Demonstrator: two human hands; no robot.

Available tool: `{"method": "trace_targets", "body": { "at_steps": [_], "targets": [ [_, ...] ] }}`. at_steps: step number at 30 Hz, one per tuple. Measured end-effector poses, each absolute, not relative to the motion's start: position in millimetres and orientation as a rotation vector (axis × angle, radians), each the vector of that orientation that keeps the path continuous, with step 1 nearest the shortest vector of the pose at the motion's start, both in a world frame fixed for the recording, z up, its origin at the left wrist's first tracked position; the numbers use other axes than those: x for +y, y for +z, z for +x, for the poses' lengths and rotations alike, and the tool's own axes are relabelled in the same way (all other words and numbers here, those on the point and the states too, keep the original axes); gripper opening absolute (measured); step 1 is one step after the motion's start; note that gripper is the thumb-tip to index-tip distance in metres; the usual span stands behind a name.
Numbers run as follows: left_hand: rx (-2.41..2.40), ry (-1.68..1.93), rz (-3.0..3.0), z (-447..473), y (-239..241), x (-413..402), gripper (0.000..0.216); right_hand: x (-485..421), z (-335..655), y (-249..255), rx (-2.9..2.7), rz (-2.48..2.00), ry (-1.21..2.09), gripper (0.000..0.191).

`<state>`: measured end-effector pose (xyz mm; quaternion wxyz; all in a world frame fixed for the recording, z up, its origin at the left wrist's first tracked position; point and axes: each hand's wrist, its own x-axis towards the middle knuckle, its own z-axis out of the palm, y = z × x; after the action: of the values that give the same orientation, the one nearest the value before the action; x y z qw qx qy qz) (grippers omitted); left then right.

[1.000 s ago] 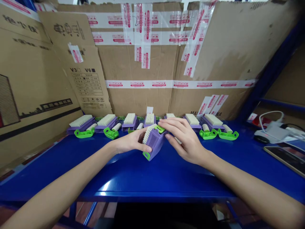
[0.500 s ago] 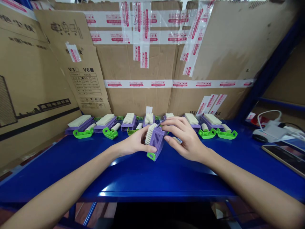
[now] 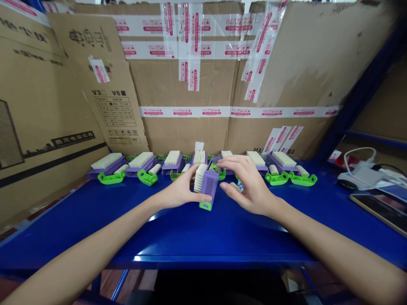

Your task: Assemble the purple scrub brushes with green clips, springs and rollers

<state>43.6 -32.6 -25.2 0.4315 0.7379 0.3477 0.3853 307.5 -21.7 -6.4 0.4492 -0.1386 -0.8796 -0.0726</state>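
My left hand (image 3: 180, 191) grips a purple brush with white bristles and green trim (image 3: 207, 184), holding it on edge on the blue table (image 3: 190, 237). My right hand (image 3: 248, 183) hovers just to its right, fingers curved, the upper fingertips touching the brush's top end near a green part (image 3: 215, 167). A small pale piece shows under the right fingers; I cannot make it out. Behind both hands runs a row of several like brushes (image 3: 140, 162) with green handles (image 3: 302, 179).
Taped cardboard boxes (image 3: 203, 84) wall off the back and left. A blue shelf post (image 3: 356, 97) rises at right. A white charger with cable (image 3: 362, 173) and a phone (image 3: 380, 212) lie at the right edge.
The brush has been turned more upright and shifted slightly away from me. My right fingers have lifted from its side to its top end.
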Motion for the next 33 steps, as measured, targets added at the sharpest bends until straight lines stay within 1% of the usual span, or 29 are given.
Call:
{"method": "trace_targets", "body": {
  "at_steps": [4,13,15,20,26,28,33],
  "targets": [
    [0.88,0.96,1.869,44.7,-24.0,-34.2,0.092,-21.6,305.6,-6.6,-2.225,-0.292,-0.156,0.039],
    [0.848,0.942,1.827,48.2,-21.2,-37.7,0.088,-23.1,305.0,-3.3,-2.232,-0.266,-0.137,0.023],
    [0.853,0.945,1.835,47.7,-21.6,-37.2,0.088,-23.7,305.3,-3.3,-2.237,-0.289,-0.133,0.025],
    [0.876,0.984,1.869,43.8,-26.5,-33.3,0.091,-24.0,305.4,-5.7,-2.222,-0.362,-0.135,0.045],
    [0.89,0.989,1.895,43.2,-28.8,-31.7,0.093,-21.5,304.4,-6.0,-2.259,-0.323,-0.134,0.037],
    [0.904,1.005,1.912,44.8,-26.8,-32.8,0.094,-20.7,304.9,-6.3,-2.25,-0.33,-0.116,0.038],
    [0.945,1.051,1.94,46.6,-26.0,-32.9,0.086,-19.4,306.8,-8.1,-2.19,-0.389,-0.093,0.049]
  ]
}}
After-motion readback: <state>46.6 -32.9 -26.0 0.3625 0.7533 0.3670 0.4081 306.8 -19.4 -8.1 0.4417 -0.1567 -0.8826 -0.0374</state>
